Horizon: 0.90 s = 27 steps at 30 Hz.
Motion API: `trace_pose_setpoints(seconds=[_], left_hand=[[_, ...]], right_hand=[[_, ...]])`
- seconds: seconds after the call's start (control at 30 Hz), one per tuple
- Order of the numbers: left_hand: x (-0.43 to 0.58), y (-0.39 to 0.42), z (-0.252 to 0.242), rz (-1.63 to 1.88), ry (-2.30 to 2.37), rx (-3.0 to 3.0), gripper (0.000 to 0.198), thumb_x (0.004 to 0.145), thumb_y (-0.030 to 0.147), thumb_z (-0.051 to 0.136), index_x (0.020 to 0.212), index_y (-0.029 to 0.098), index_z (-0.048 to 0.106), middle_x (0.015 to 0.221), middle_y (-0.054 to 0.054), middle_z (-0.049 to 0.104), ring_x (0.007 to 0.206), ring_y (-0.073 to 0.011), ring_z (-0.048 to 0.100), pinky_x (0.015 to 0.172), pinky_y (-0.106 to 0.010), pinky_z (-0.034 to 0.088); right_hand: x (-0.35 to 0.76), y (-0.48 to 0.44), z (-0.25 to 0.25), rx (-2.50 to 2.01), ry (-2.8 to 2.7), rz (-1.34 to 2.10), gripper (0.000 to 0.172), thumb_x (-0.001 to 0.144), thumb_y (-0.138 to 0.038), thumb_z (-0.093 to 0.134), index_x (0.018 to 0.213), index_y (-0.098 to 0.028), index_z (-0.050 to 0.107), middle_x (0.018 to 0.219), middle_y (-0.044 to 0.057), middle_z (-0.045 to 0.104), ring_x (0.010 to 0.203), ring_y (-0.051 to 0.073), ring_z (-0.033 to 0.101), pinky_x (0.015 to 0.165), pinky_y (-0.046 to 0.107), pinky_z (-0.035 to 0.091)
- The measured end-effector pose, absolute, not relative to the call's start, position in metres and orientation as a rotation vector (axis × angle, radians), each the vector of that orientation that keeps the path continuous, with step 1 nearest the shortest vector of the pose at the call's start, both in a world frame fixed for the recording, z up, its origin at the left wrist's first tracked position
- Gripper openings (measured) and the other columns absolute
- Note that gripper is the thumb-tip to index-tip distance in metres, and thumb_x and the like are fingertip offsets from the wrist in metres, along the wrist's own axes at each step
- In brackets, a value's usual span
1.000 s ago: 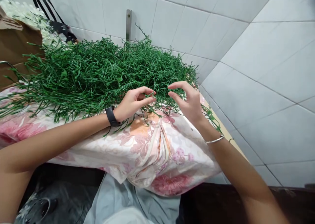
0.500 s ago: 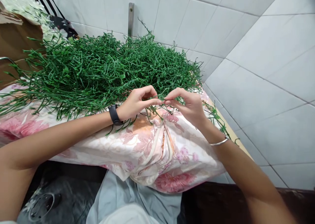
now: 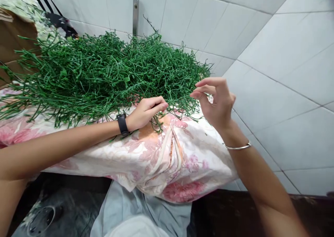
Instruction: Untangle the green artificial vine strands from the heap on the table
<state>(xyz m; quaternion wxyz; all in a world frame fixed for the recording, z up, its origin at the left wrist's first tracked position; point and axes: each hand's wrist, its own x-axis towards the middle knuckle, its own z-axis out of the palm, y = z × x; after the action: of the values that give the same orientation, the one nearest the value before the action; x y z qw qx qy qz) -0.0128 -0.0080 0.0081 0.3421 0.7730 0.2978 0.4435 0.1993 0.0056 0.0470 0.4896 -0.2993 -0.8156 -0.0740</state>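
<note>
My left hand (image 3: pixel 147 113), wearing a black wristband, is closed with thumb and fingers pressed together on green artificial stems (image 3: pixel 157 125); their ends hang below the fingers over the cloth. My right hand (image 3: pixel 216 103), with a silver bangle at the wrist, is raised up and to the right of it. Its thumb and fingertips come together in a loose pinch; whatever lies between them is too thin to make out. Behind both hands spreads a large heap of green artificial grass sprigs (image 3: pixel 104 70).
A floral cloth (image 3: pixel 203 143) covers the work surface. At the left are a brown cardboard box (image 3: pixel 18 39) and white artificial flowers (image 3: pixel 18 4). A metal strip (image 3: pixel 135 18) stands against the tiled wall (image 3: pixel 281 108), which closes in behind and at the right.
My right hand has moved up and right, away from the left hand. My left hand's fingers have curled further closed, and it remains near the front of the heap.
</note>
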Motion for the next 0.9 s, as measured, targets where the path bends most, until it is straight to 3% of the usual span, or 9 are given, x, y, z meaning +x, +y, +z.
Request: trace_pose_setpoints(seconds=[0.1, 0.2, 0.3, 0.37, 0.47, 0.63, 0.77, 0.9], left_hand=[[-0.011, -0.008, 0.005, 1.166, 0.767, 1.976, 0.025, 0.086, 0.029, 0.043, 0.067, 0.014, 0.047, 0.061, 0.003, 0.042, 0.059, -0.0070, 0.037, 0.058, -0.020, 0.030], [-0.011, -0.007, 0.003, 1.217, 0.783, 1.967, 0.025, 0.087, 0.031, 0.042, 0.070, 0.014, 0.050, 0.065, 0.002, 0.046, 0.062, -0.0076, 0.041, 0.060, -0.020, 0.032], [-0.010, -0.006, 0.002, 1.267, 0.822, 2.000, 0.025, 0.089, 0.031, 0.038, 0.080, 0.014, 0.054, 0.072, 0.000, 0.052, 0.066, -0.0082, 0.045, 0.062, -0.020, 0.034], [-0.010, -0.006, 0.001, 1.263, 0.826, 2.041, 0.025, 0.090, 0.031, 0.036, 0.087, 0.015, 0.055, 0.076, 0.000, 0.055, 0.067, -0.0084, 0.047, 0.063, -0.020, 0.035], [-0.009, -0.007, 0.002, 1.263, 0.817, 2.073, 0.025, 0.090, 0.031, 0.036, 0.093, 0.016, 0.055, 0.081, -0.001, 0.059, 0.069, -0.0088, 0.049, 0.063, -0.021, 0.035], [-0.013, -0.007, 0.001, 1.295, 0.916, 2.037, 0.026, 0.090, 0.032, 0.036, 0.091, 0.017, 0.057, 0.078, 0.000, 0.058, 0.068, -0.0090, 0.048, 0.063, -0.021, 0.035], [-0.012, -0.003, -0.003, 1.363, 0.957, 1.911, 0.024, 0.088, 0.033, 0.038, 0.092, 0.017, 0.056, 0.076, 0.001, 0.055, 0.064, -0.0085, 0.044, 0.060, -0.021, 0.033], [-0.008, 0.002, -0.004, 1.372, 0.879, 1.794, 0.019, 0.083, 0.028, 0.042, 0.092, 0.017, 0.055, 0.079, 0.000, 0.053, 0.067, -0.0095, 0.043, 0.062, -0.022, 0.034]], right_hand=[[0.193, 0.002, 0.052, -0.683, -1.863, 0.065, 0.018, 0.076, -0.024, 0.061, 0.088, -0.027, 0.047, 0.068, -0.005, 0.054, 0.065, 0.012, 0.058, 0.067, 0.032, 0.045], [0.188, -0.001, 0.060, -0.663, -1.742, 0.577, 0.025, 0.073, -0.024, 0.064, 0.083, -0.026, 0.042, 0.059, -0.007, 0.047, 0.053, 0.010, 0.049, 0.055, 0.027, 0.040], [0.185, 0.000, 0.066, -0.686, -1.592, 1.067, 0.032, 0.069, -0.025, 0.068, 0.080, -0.025, 0.038, 0.054, -0.009, 0.040, 0.048, 0.007, 0.041, 0.053, 0.025, 0.036], [0.184, 0.003, 0.065, -0.711, -1.495, 1.177, 0.035, 0.065, -0.025, 0.070, 0.078, -0.025, 0.038, 0.056, -0.009, 0.038, 0.047, 0.006, 0.038, 0.054, 0.025, 0.037], [0.186, 0.011, 0.059, -0.752, -1.509, 1.092, 0.033, 0.064, -0.027, 0.069, 0.075, -0.025, 0.038, 0.060, -0.008, 0.040, 0.047, 0.006, 0.039, 0.057, 0.027, 0.039], [0.218, 0.022, 0.073, -0.791, -1.697, 0.709, 0.010, 0.075, -0.023, 0.052, 0.075, -0.025, 0.042, 0.063, -0.004, 0.047, 0.057, 0.010, 0.049, 0.067, 0.033, 0.043], [0.247, 0.020, 0.098, -0.703, -1.490, 0.396, 0.017, 0.079, -0.010, 0.045, 0.075, -0.026, 0.044, 0.066, -0.002, 0.051, 0.057, 0.007, 0.046, 0.070, 0.028, 0.042], [0.231, 0.015, 0.085, -0.798, -1.687, 0.472, 0.020, 0.076, -0.018, 0.060, 0.087, -0.026, 0.046, 0.057, -0.005, 0.052, 0.055, 0.010, 0.053, 0.061, 0.029, 0.045]])
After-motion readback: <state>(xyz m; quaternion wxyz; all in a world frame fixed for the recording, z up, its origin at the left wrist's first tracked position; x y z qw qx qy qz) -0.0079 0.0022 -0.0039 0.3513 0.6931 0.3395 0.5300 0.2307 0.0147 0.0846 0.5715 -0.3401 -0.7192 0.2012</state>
